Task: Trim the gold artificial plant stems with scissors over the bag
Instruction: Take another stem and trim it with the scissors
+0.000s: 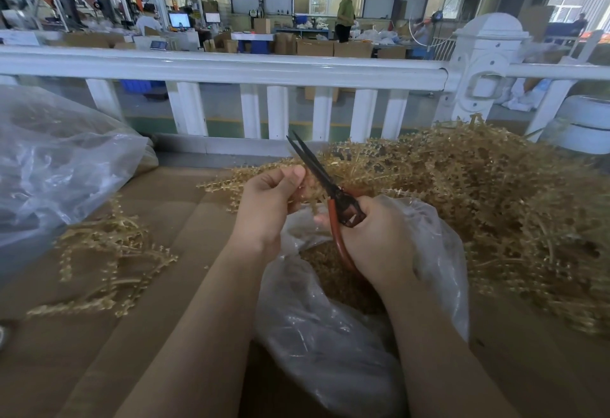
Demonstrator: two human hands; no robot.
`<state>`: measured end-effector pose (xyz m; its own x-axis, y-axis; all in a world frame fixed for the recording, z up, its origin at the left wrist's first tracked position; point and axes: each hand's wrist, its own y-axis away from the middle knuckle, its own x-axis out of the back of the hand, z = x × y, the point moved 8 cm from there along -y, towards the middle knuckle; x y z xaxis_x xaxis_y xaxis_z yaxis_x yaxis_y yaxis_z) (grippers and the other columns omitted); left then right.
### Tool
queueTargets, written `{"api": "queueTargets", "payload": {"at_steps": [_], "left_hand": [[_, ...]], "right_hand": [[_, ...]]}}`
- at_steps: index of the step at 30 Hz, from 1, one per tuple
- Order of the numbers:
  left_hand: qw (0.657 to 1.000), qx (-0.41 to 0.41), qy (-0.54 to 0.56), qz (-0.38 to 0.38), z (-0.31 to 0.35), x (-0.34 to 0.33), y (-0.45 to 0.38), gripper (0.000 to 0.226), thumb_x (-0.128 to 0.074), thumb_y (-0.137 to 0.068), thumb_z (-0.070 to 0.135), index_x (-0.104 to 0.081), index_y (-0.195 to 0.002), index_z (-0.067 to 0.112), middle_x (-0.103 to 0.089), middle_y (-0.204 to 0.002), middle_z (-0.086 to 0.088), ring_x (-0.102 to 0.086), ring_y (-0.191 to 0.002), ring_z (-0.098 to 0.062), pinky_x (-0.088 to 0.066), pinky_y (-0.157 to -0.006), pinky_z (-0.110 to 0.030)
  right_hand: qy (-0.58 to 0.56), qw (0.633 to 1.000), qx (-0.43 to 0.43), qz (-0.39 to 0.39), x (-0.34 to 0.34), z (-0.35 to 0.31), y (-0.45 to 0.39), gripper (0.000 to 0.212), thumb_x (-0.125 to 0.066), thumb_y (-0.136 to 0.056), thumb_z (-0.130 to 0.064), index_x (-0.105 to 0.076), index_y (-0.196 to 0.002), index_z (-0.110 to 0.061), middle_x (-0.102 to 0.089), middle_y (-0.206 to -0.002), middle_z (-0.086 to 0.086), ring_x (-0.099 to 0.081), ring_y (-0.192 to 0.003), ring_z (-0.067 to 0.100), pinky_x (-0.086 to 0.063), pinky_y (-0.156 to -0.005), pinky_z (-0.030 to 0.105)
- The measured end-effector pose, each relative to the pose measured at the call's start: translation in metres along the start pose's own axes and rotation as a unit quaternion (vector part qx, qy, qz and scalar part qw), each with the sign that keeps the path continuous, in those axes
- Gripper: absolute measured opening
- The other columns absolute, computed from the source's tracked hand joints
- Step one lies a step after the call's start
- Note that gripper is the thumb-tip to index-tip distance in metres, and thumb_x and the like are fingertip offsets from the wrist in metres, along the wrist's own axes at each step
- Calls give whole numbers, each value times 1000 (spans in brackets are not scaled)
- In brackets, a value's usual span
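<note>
Stem held at the blades, above the open bag.

The left hand (267,201) pinched a gold stem (305,191) at its fingertips, and the right hand (373,236) gripped the red handles of the scissors (325,183), whose blades stood slightly parted and pointed up and away, just right of the pinch. The stem ran leftward from the blades, so the left hand was the nearer feeder. Under both hands the clear bag (330,345) gaped, gold trimmings lying inside. An uncut heap (495,199) lay right on the table (158,206); looser stems lay left, beside a second plastic bag (59,160).
</note>
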<state>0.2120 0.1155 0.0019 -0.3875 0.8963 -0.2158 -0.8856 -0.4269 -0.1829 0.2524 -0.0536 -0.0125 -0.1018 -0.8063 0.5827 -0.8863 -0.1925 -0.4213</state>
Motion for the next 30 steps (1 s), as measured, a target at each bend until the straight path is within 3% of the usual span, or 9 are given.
{"api": "queueTargets", "payload": {"at_steps": [7,13,18,25,30], "left_hand": [[998,-50,-22,7,9,-2,0,30,-53,-102,17,-69,-77,13,-64,-64,6,-53,-58,-4,-48,-66,-18],[997,-75,-27,-15,11,-6,1,28,-49,-104,16,-66,-83,8,-53,-69,-4,-46,-64,-13,-43,-69,-25],[995,-89,-38,-15,10,-5,-1,27,-47,-105,13,-62,-100,-9,-55,-70,0,-50,-62,-8,-44,-67,-18],[996,-87,-23,-21,14,-7,2,21,-47,-104,14,-60,-98,-2,-51,-72,-5,-45,-66,-14,-39,-69,-27],[996,-80,-20,-17,14,-7,3,22,-45,-105,12,-61,-101,-3,-51,-73,-6,-44,-66,-13,-38,-69,-27]], "right_hand": [[21,999,33,24,3,-5,2,53,-63,-66,-85,-58,-84,-36,-60,-72,-22,-54,-69,-10,-32,-53,12],[50,997,53,26,2,-6,2,52,-63,-70,-84,-55,-90,-37,-60,-81,-22,-55,-75,-10,-39,-56,13],[57,997,48,30,2,-5,1,52,-64,-70,-83,-59,-88,-34,-60,-77,-21,-55,-71,-6,-43,-56,17],[80,994,56,53,7,-8,3,58,-61,-69,-82,-58,-75,-25,-55,-64,-16,-51,-59,-2,-40,-50,20],[96,992,60,56,10,-10,3,54,-67,-74,-77,-58,-74,-24,-57,-65,-13,-55,-61,4,-52,-56,30]]}}
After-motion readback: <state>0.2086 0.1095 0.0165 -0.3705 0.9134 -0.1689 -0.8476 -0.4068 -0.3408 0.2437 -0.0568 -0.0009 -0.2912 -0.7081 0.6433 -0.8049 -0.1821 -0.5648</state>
